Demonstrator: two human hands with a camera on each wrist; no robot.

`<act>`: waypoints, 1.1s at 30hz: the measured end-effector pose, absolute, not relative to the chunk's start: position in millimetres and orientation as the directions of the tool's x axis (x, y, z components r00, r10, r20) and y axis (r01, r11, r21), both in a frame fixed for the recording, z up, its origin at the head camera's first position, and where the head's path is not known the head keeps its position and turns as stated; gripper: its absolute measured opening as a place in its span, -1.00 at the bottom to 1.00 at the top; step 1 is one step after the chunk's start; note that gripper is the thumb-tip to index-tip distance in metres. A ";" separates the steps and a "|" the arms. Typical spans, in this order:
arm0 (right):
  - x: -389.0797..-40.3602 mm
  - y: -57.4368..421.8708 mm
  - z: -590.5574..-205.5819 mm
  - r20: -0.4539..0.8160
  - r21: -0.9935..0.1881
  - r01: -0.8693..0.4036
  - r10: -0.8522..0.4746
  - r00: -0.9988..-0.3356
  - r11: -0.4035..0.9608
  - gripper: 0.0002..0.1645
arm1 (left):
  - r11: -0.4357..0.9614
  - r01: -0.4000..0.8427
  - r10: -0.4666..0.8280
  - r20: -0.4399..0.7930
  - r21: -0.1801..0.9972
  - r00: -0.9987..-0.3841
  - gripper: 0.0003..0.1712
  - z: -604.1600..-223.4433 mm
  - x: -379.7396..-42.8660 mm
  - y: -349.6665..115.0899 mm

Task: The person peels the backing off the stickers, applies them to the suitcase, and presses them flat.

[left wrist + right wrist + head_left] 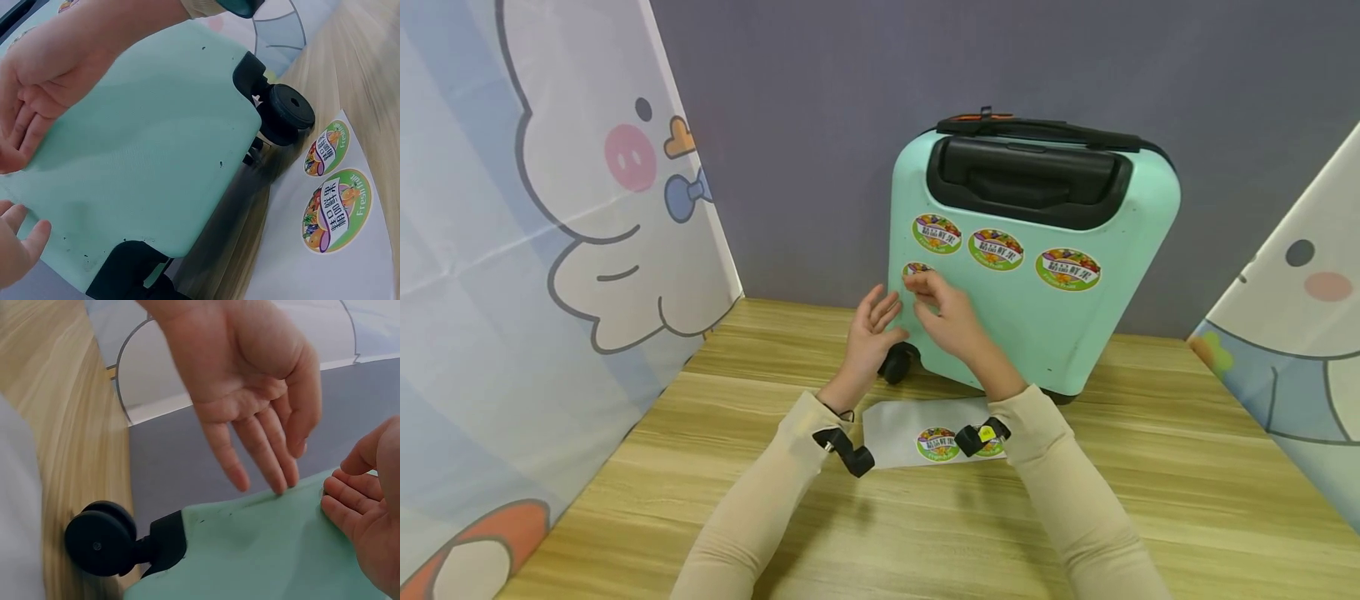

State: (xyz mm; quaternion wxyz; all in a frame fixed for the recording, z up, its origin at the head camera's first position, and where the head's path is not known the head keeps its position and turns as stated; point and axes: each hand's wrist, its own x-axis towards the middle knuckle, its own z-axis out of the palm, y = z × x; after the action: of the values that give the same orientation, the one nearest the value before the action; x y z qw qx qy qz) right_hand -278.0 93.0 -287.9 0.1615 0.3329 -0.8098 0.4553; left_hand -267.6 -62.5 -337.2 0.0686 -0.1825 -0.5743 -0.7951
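A mint-green suitcase (1000, 325) stands upright with oval fruit stickers on its front. My right hand (951, 321) is at the left of this face, its fingertips at a lower sticker (916, 267) and partly covering it. In the right wrist view, the fingers (344, 509) of that hand rest against the green shell, with the thumb apart from them. My left hand (868, 337) is beside the suitcase's left edge, fingers extended and holding nothing. Its fingertips come close to the edge in the right wrist view. Three stickers, including the right one (1068, 269), form an upper row.
A white sticker sheet (887, 433) lies on the wooden table (700, 467) before the suitcase, with two oval stickers showing. A black wheel (895, 365) juts out at the suitcase's lower left. Cartoon-printed panels (617, 208) flank the table, and a grey wall (790, 150) stands behind.
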 end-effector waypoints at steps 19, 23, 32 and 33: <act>-266.6 117.0 -312.4 0.630 -0.627 -0.720 -0.351 -0.693 0.297 -0.57 | -0.290 0.306 0.108 0.349 0.907 -0.931 -0.07 -338.3 -263.7 -63.7; -263.9 122.1 -314.5 0.643 -0.625 -0.724 -0.334 -0.689 0.290 -0.57 | -0.295 0.304 0.111 0.349 0.906 -0.931 -0.08 -340.2 -263.9 -63.7; -258.4 130.2 -315.4 0.678 -0.614 -0.742 -0.303 -0.670 0.268 -0.56 | -0.283 0.279 0.128 0.324 0.918 -0.937 -0.11 -342.5 -257.7 -63.6; -257.5 130.7 -315.2 0.681 -0.611 -0.744 -0.300 -0.668 0.269 -0.55 | -0.281 0.274 0.128 0.319 0.920 -0.939 -0.12 -342.7 -257.0 -63.5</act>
State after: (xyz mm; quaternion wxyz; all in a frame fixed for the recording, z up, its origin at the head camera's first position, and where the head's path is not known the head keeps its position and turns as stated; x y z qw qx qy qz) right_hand -257.5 130.7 -315.2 0.2227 0.3414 -0.7647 0.4990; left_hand -257.0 -63.5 -342.7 0.0466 -0.1679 -0.5978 -0.7825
